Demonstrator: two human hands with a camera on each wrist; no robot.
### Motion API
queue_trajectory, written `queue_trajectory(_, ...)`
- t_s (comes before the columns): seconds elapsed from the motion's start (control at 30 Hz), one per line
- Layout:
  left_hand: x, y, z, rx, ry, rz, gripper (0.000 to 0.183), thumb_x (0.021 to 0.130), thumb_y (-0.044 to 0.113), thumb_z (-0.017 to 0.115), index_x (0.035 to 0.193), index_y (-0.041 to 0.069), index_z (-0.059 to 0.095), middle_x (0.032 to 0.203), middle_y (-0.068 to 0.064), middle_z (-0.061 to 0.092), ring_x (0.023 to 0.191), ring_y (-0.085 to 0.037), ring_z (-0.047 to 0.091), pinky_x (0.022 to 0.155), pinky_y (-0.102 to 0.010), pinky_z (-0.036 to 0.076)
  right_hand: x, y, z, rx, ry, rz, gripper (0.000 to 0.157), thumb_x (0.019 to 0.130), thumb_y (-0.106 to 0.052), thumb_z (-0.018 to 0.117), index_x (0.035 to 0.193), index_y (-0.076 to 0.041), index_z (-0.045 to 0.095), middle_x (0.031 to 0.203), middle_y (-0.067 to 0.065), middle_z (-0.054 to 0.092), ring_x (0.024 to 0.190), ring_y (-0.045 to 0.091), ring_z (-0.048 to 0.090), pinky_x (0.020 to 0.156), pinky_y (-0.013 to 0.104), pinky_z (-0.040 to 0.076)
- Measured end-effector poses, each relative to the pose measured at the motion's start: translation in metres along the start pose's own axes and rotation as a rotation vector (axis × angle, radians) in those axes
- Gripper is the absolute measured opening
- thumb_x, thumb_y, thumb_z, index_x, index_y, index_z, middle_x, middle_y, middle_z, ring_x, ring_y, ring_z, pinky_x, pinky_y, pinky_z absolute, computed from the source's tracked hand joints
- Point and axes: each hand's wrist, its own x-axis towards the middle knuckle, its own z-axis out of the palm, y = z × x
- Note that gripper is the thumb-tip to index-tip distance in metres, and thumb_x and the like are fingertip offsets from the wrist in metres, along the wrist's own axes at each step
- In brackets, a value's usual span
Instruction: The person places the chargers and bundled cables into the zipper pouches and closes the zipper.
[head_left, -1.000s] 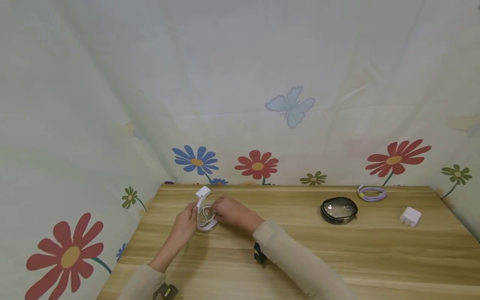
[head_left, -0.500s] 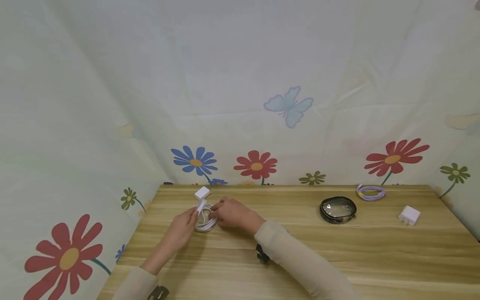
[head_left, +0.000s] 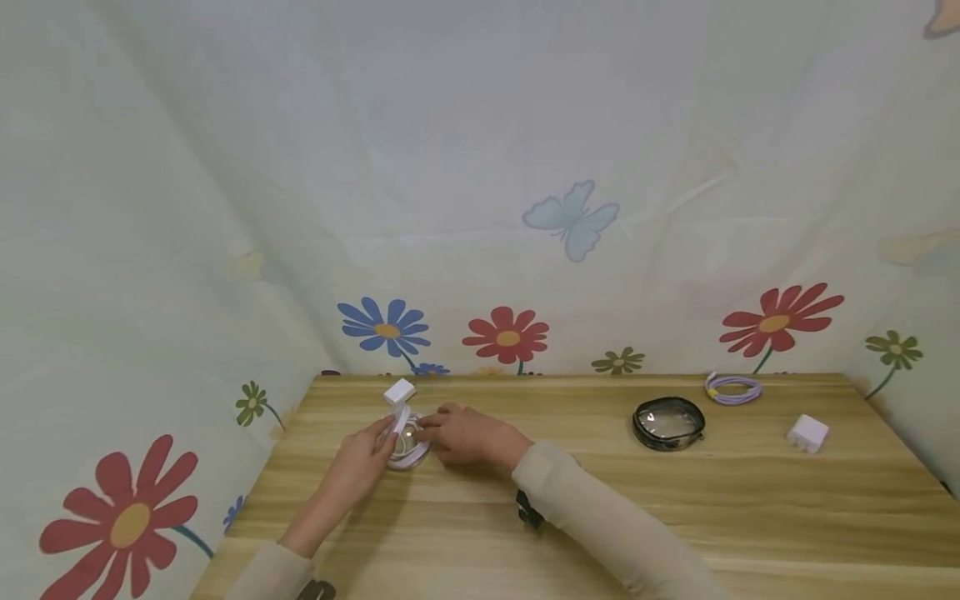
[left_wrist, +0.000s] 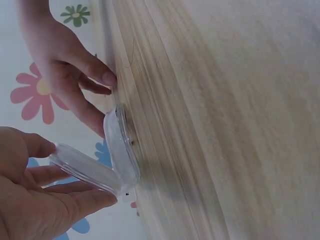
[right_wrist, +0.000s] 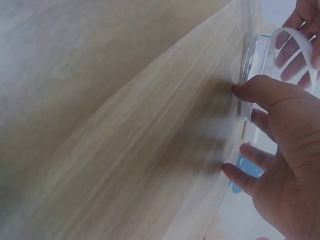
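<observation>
A small clear case with a white rim [head_left: 410, 461] lies on the wooden table at the left with its lid raised. Inside it is a coiled white cable [head_left: 397, 447]. My left hand [head_left: 356, 467] pinches the lid [left_wrist: 85, 167], thumb on one side and fingers on the other. Over the case's right side, my right hand [head_left: 467, 435] has its fingers spread, the index finger reaching to the case base [left_wrist: 120, 145]. The right thumb is extended near the case in the right wrist view; whether it touches is unclear.
A white charger plug [head_left: 400, 392] sits just behind the case. Further right on the table [head_left: 570, 517] are a black-rimmed clear case [head_left: 667, 423], a coiled purple cable [head_left: 735, 389] and another white charger plug [head_left: 808, 433]. A flowered cloth [head_left: 450, 208] hangs behind.
The left hand has tilted the lid slightly and lowered a little. The right hand's index finger has extended further over the case. The head view has shifted slightly.
</observation>
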Motion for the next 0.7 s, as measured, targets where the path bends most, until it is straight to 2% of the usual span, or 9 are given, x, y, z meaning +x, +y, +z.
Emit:
queue_trajectory(0.07, 0.000, -0.001, 0.002, -0.014, 0.005, -0.002, 0.046, 0.106, 0.021, 0.054, 0.142, -0.006, 0.054, 0.136, -0.028, 0.060, 0.109, -0.037, 0.066, 0.093, -0.050, 0.053, -0.002, 0.004, 0.000, 0.042, 0.023, -0.015, 0.053, 0.101, -0.020, 0.058, 0.153, -0.026, 0.048, 0.157, -0.005, 0.045, 0.143, 0.027, 0.042, 0.112, 0.045, 0.043)
queue_trajectory(0.2, -0.002, -0.003, 0.005, -0.049, 0.014, -0.006, 0.047, 0.106, 0.022, 0.053, 0.144, -0.006, 0.052, 0.140, -0.027, 0.056, 0.130, -0.045, 0.053, 0.109, -0.058, 0.042, -0.001, 0.012, -0.002, 0.077, 0.095, -0.062, 0.049, 0.100, -0.016, 0.059, 0.148, -0.017, 0.053, 0.151, -0.002, 0.053, 0.140, 0.021, 0.047, 0.116, 0.035, 0.039)
queue_trajectory(0.37, -0.004, -0.004, 0.002, -0.053, 0.012, -0.009, 0.046, 0.106, 0.022, 0.052, 0.145, -0.003, 0.052, 0.143, -0.025, 0.055, 0.133, -0.044, 0.051, 0.110, -0.058, 0.041, 0.003, 0.018, -0.012, 0.091, 0.112, -0.036, 0.040, 0.102, -0.018, 0.061, 0.141, -0.016, 0.060, 0.142, 0.000, 0.059, 0.131, 0.017, 0.054, 0.112, 0.029, 0.042)
queue_trajectory(0.5, -0.004, -0.005, 0.001, -0.044, 0.009, -0.016, 0.046, 0.107, 0.023, 0.051, 0.145, -0.003, 0.052, 0.141, -0.026, 0.056, 0.131, -0.045, 0.052, 0.109, -0.059, 0.042, 0.015, 0.022, -0.019, 0.069, 0.103, -0.003, 0.036, 0.103, -0.019, 0.061, 0.138, -0.016, 0.063, 0.138, 0.000, 0.062, 0.128, 0.017, 0.056, 0.111, 0.029, 0.043)
queue_trajectory(0.7, -0.004, -0.001, 0.002, -0.044, -0.008, -0.028, 0.046, 0.107, 0.023, 0.052, 0.144, -0.004, 0.053, 0.138, -0.030, 0.057, 0.129, -0.048, 0.053, 0.106, -0.062, 0.043, 0.033, 0.032, -0.018, 0.054, 0.068, 0.025, 0.035, 0.103, -0.019, 0.061, 0.138, -0.015, 0.063, 0.138, 0.000, 0.064, 0.129, 0.017, 0.057, 0.111, 0.028, 0.043)
